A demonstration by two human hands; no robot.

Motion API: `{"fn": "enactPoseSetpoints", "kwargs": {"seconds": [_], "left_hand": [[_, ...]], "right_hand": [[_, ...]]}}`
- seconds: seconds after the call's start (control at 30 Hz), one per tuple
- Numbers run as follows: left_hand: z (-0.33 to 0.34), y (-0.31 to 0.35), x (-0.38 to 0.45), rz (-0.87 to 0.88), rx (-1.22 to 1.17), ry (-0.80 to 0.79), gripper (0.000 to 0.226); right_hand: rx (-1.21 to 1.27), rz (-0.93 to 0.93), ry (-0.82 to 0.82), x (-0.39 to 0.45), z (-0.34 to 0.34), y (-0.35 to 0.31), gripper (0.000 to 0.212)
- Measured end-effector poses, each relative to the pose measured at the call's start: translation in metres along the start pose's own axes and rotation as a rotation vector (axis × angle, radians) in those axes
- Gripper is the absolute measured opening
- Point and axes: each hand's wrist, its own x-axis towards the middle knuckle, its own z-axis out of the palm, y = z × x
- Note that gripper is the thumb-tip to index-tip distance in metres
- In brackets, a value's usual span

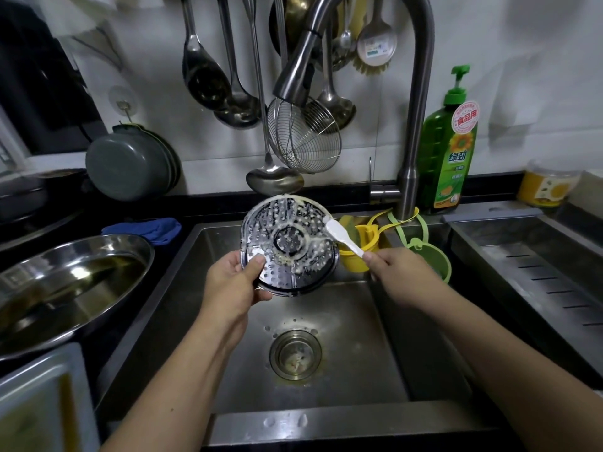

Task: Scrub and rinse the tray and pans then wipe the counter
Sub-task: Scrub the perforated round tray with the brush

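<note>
The left hand [235, 282] holds the round perforated metal tray [288, 244] by its lower-left rim, thumb on the face, tilted above the steel sink [342, 415]. Whitish foam coats the tray's upper half and centre ring. The right hand [396, 267] pinches the handle of a white plastic brush [342, 234]; its head touches the tray's upper-right edge. A shallow steel pan [65, 288], glossy and oval, rests on the dark surface [192, 208] at left.
</note>
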Motion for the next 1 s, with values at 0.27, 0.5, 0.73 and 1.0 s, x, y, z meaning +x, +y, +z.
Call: {"fn": "enactPoseSetpoints", "kwargs": {"seconds": [0.27,0.5,0.73,1.0], "left_hand": [[0.000,-0.001,0.002,0.004,0.018,-0.030,0.007],[-0.006,0.000,0.005,0.053,-0.023,0.095,0.011],[0.001,-0.005,0.004,0.047,0.017,0.039,0.007],[-0.001,-0.003,0.004,0.021,-0.023,0.066,0.012]], "right_hand": [[0.039,0.036,-0.003,-0.003,-0.006,-0.008,0.046],[-0.031,0.051,-0.255,-0.017,-0.007,-0.011,0.043],[0.031,0.069,-0.069,-0.005,-0.003,-0.007,0.045],[0.013,0.072,-0.047,-0.006,0.004,-0.012,0.045]]}}
